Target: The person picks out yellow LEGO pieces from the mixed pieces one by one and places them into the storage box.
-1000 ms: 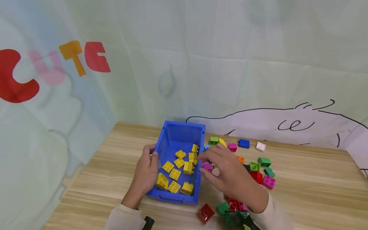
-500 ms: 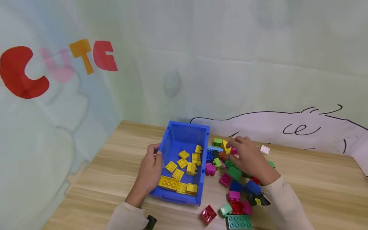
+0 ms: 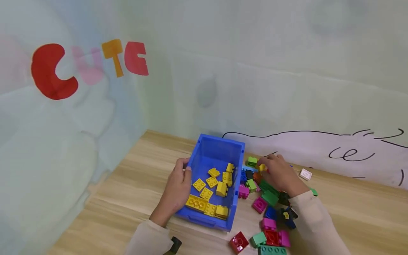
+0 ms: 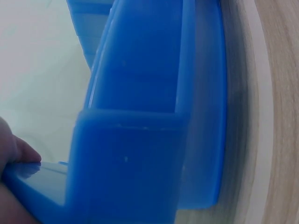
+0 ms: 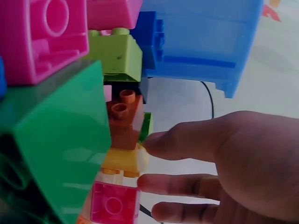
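A blue plastic bin (image 3: 220,143) holds several yellow toy bricks (image 3: 206,193). My left hand (image 3: 176,189) grips its left wall, thumb over the rim; the left wrist view shows fingers curled at the blue rim (image 4: 35,179). Among the loose bricks to the right, my right hand (image 3: 280,173) pinches a yellow brick (image 5: 122,160) between thumb and fingers. In the right wrist view an orange-brown brick (image 5: 126,119) lies just above this yellow one and a pink brick (image 5: 114,203) below it. The hand hides part of the pile in the head view.
Loose bricks spread along the bin's right side, among them a large green one (image 5: 60,135), a lime one (image 3: 251,185) and a red one (image 3: 239,242) nearer the front. A white brick (image 3: 305,174) lies at the back right. Wall fabric (image 3: 271,88) borders the wooden table's back edge.
My right hand has moved from beside the bin's right wall to the yellow brick at the back of the pile. My left hand keeps its grip on the bin. The head view has shifted.
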Action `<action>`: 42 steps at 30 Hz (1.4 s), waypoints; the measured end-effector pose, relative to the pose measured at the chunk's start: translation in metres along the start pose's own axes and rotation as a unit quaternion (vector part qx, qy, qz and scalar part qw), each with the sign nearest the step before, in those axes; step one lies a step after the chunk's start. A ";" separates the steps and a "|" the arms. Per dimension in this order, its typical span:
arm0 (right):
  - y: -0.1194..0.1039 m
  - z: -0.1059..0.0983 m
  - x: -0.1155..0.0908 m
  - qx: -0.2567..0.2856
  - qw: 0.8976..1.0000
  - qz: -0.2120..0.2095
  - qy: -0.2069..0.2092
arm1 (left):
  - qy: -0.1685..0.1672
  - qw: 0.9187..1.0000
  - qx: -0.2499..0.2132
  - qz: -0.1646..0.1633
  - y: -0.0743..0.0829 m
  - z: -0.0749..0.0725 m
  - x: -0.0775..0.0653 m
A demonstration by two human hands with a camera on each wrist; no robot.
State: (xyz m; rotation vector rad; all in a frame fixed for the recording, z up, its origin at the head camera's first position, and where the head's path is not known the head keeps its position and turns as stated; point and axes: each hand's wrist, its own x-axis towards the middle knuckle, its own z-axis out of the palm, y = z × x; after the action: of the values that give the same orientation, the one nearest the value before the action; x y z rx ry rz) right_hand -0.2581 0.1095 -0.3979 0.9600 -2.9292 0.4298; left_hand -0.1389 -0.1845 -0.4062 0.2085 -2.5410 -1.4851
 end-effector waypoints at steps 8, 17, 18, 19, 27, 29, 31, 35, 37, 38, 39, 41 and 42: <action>0.005 0.001 0.001 -0.003 0.999 0.018 -0.040 | -0.002 1.000 0.005 0.001 0.003 0.005 -0.001; 0.006 -0.003 0.002 0.011 0.998 0.019 -0.061 | 0.004 1.000 0.006 -0.008 0.000 -0.002 -0.001; 0.006 -0.003 0.001 0.012 0.998 0.021 -0.064 | 0.005 1.000 0.006 -0.008 0.000 -0.002 -0.001; 0.006 -0.003 0.000 0.013 0.997 0.022 -0.066 | 0.004 1.000 0.007 -0.009 0.000 -0.003 -0.001; 0.007 -0.003 -0.006 0.011 0.998 0.040 -0.052 | -0.002 1.000 0.006 -0.010 0.001 -0.002 -0.001; 0.005 -0.007 -0.009 0.005 0.999 0.037 -0.031 | -0.003 1.000 0.005 -0.010 0.002 -0.002 -0.001; 0.001 -0.013 -0.013 -0.005 1.000 0.025 -0.003 | -0.004 1.000 0.006 -0.009 0.002 -0.002 -0.001; -0.017 -0.031 -0.023 -0.011 0.998 -0.015 0.054 | -0.007 1.000 0.006 -0.009 0.002 -0.002 0.000; -0.032 -0.042 -0.029 0.002 0.997 -0.036 0.073 | -0.007 1.000 0.007 -0.009 0.002 -0.002 0.000; -0.041 -0.047 -0.033 0.015 0.996 -0.045 0.080 | -0.008 1.000 0.007 -0.009 0.001 -0.002 0.000; -0.050 -0.051 -0.036 0.025 0.994 -0.058 0.087 | -0.007 1.000 0.008 -0.009 0.001 -0.002 -0.001; -0.067 -0.057 -0.042 0.047 0.991 -0.085 0.096 | -0.006 1.000 0.010 -0.009 0.000 -0.002 0.000; -0.075 -0.058 -0.045 0.056 0.989 -0.099 0.098 | -0.006 1.000 0.010 -0.008 0.000 -0.002 -0.001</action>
State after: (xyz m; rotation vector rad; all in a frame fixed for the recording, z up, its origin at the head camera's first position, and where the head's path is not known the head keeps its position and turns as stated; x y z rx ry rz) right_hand -0.1811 0.0933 -0.3284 1.1385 -2.6277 0.6436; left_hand -0.1380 -0.1858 -0.4053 0.2258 -2.5694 -1.4725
